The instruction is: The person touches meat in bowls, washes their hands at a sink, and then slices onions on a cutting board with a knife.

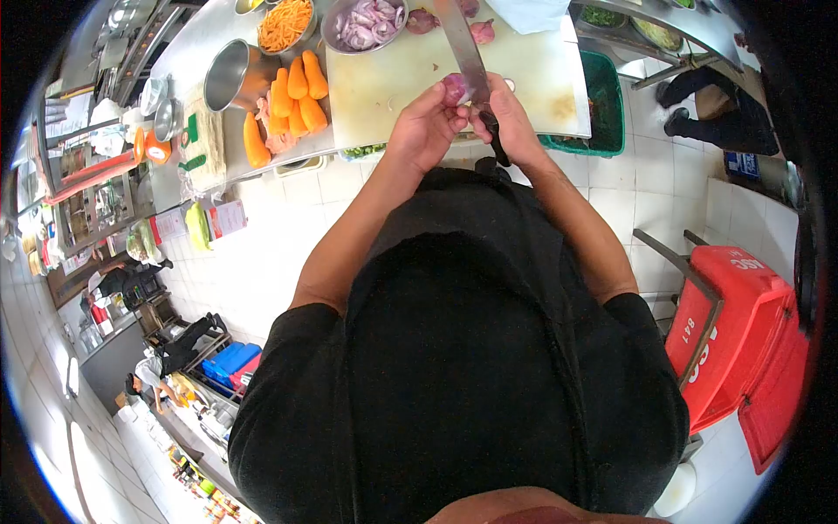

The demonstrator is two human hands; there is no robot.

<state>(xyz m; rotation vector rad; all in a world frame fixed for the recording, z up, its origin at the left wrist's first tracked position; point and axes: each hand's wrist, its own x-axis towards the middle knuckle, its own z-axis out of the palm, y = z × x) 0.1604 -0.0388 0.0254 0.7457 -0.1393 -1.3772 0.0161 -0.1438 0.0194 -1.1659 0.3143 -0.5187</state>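
My left hand [425, 127] holds a small red onion [455, 90] between its fingertips, above the near edge of a white cutting board [375, 96]. In my right hand [513, 127] is a large knife [463, 44], gripped near its black handle, with the blade pointing away from me and its heel against the onion. More red onions [422, 21] lie at the board's far side, beside a metal bowl of cut onion [367, 24]. Peeled carrots [298, 92] are piled left of the board.
A metal pot [234, 77] and a bowl of shredded carrot [286, 24] stand at the left. A green bin [604, 96] is right of the board, a red container [729, 332] at lower right. Another person [175, 358] is at lower left; someone's legs [724, 113] show at right.
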